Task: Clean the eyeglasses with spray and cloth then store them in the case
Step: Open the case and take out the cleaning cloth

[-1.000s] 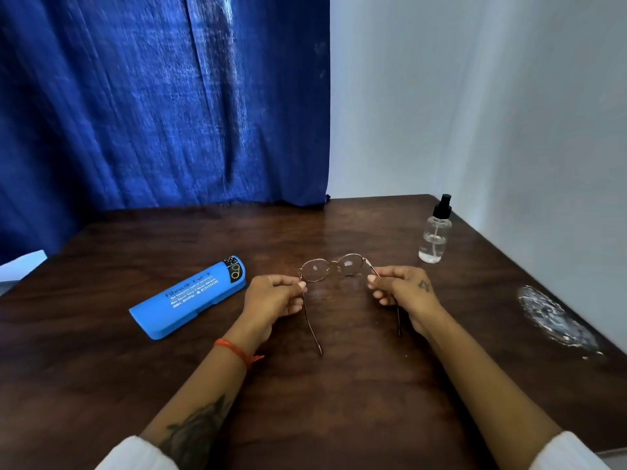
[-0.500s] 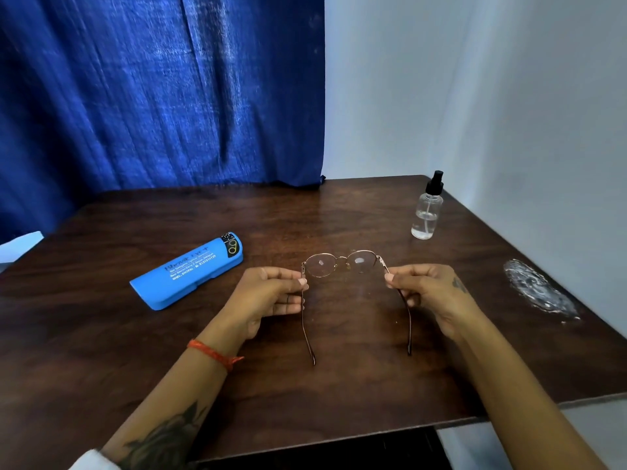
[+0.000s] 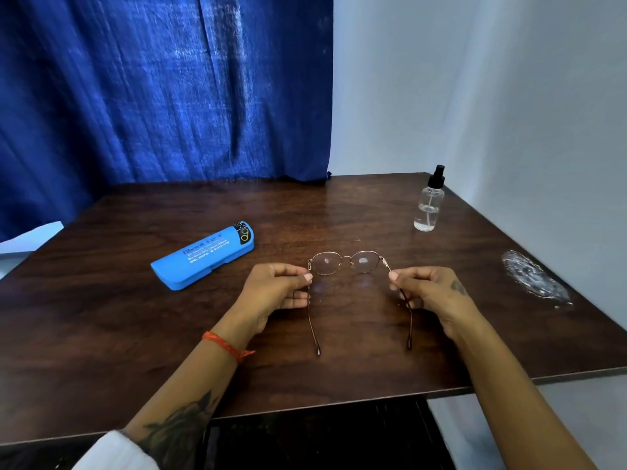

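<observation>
I am pinching the glasses (image 3: 344,262) by both temples, left hand (image 3: 276,293) and right hand (image 3: 429,290), each grip narrow, holding them nearer me over the counter (image 3: 101,317) than before, between case (image 3: 203,257) and spray bottle (image 3: 429,206).

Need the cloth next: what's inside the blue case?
The blue case lies shut on the table, so its inside is hidden. No cloth shows anywhere; both hands hold the glasses.

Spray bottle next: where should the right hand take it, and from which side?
Take the spray bottle round its clear round body, below the black pump. It stands upright at the far right, so the right hand would likely come in level from the near side.
</observation>
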A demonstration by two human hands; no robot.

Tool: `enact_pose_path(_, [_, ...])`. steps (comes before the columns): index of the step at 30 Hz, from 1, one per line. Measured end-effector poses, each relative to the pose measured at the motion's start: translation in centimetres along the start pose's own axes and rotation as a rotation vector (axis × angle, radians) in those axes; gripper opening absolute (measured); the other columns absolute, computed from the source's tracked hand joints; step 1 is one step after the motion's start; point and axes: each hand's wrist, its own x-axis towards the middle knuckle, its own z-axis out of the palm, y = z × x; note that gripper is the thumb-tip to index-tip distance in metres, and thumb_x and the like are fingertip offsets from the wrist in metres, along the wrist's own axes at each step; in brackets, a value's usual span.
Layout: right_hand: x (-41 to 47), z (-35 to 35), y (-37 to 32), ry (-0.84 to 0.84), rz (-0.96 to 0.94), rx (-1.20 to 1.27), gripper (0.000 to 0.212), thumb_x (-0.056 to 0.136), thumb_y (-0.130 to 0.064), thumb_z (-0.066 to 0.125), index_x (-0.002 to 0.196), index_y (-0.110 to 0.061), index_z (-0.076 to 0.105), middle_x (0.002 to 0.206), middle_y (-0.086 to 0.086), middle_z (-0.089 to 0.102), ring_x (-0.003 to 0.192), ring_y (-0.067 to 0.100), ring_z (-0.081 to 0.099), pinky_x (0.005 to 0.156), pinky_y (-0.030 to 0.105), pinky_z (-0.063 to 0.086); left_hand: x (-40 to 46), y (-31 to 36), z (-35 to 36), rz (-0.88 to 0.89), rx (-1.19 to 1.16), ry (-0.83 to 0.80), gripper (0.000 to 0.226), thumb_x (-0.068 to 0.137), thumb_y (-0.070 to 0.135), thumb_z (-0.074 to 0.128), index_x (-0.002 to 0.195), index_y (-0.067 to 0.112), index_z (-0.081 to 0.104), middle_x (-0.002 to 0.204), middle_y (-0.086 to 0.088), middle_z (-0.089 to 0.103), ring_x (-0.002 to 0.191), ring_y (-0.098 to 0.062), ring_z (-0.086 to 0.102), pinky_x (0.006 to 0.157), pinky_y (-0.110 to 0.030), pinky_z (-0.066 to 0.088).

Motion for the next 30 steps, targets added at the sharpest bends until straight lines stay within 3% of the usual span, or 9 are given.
enact_pose_path(5, [-0.2,0.5,-2.1,0.309,-0.233,-0.342,0.022,0.075,-0.042,0.072,0.09,-0.026,0.073,0.078,-0.008,0.07,0.076,0.008,0.065,0.072,0.033,0.055,-0.2,0.4,-2.2,0.252,0.184,0.176,0.022,0.08,0.017,0.07,0.1,0.01,0.066,0.083,-0.004,0.068,0.06,-0.007,0.065,0.053,-0.018,0.054])
enact_pose_path(8, [-0.5,3.1,-4.8,0.191,-0.403,-0.317,0.022,0.077,-0.037,0.071,0.097,-0.026,0.071,0.083,-0.012,0.069,0.078,-0.003,0.063,0.074,0.015,0.051,-0.4,1.1,-4.7,0.558,0.525,0.339,0.025,0.077,0.027,0.072,0.1,0.021,0.067,0.089,0.009,0.068,0.071,-0.002,0.064,0.066,-0.014,0.049])
enact_pose_path(11, [0.0,6.9,-7.2,0.044,-0.55,-0.371,0.029,0.078,-0.037,0.07,0.104,-0.025,0.07,0.091,-0.008,0.07,0.081,0.002,0.063,0.078,0.017,0.05,0.0,1.4,-8.2,0.797,0.806,0.461,0.041,0.075,0.041,0.068,0.108,0.017,0.066,0.105,-0.001,0.066,0.094,-0.019,0.061,0.085,-0.026,0.044])
enact_pose_path(15, [1.9,12.6,-9.4,-0.14,-0.778,-0.557,0.047,0.078,-0.043,0.069,0.12,-0.023,0.062,0.115,-0.001,0.064,0.106,0.013,0.058,0.093,0.028,0.046,1.2,0.6,-13.3,0.713,1.009,0.579,0.077,0.065,0.065,0.052,0.129,0.021,0.052,0.129,-0.008,0.053,0.119,-0.031,0.046,0.1,-0.043,0.037])
enact_pose_path(18, [4.1,16.9,-10.2,-0.362,-0.938,-0.804,0.069,0.078,-0.048,0.066,0.138,-0.024,0.042,0.141,0.004,0.045,0.133,0.022,0.036,0.11,0.036,0.03,2.1,-0.8,-15.7,0.536,0.995,0.559,0.104,0.052,0.079,0.049,0.141,0.028,0.032,0.148,-0.009,0.033,0.135,-0.034,0.028,0.11,-0.051,0.026])
enact_pose_path(20, [5.5,19.5,-10.1,-0.494,-0.963,-1.004,0.084,0.077,-0.052,0.065,0.146,-0.026,0.024,0.153,0.006,0.025,0.142,0.024,0.016,0.115,0.044,0.018,2.6,-2.0,-16.2,0.463,0.93,0.523,0.116,0.045,0.082,0.052,0.144,0.031,0.021,0.152,-0.008,0.025,0.14,-0.033,0.021,0.113,-0.05,0.022])
enact_pose_path(23, [6.8,22.5,-9.4,-0.627,-0.935,-1.319,0.097,0.077,-0.055,0.064,0.148,-0.028,0.004,0.158,0.004,0.003,0.145,0.023,-0.001,0.115,0.049,0.003,2.9,-3.0,-16.2,0.468,0.835,0.502,0.12,0.048,0.073,0.068,0.146,0.027,0.014,0.149,-0.011,0.028,0.138,-0.028,0.028,0.109,-0.046,0.028])
enact_pose_path(26, [7.5,24.2,-8.5,-0.716,-0.913,-1.423,0.094,0.08,-0.052,0.062,0.149,-0.026,0.003,0.158,0.004,0.007,0.144,0.023,0.005,0.115,0.047,0.004,3.1,-3.0,-16.1,0.517,0.797,0.51,0.108,0.06,0.049,0.079,0.145,0.025,0.018,0.136,-0.009,0.042,0.124,-0.025,0.044,0.098,-0.042,0.039])
enact_pose_path(30, [7.5,24.8,-8.2,-0.673,-1.019,-1.321,0.069,0.085,-0.045,0.058,0.141,-0.018,0.03,0.144,0.007,0.041,0.132,0.024,0.038,0.11,0.039,0.025,3.2,-3.2,-16.5,0.598,0.762,0.488,0.099,0.06,0.039,0.082,0.142,0.022,0.029,0.112,-0.003,0.057,0.103,-0.016,0.053,0.09,-0.032,0.041])
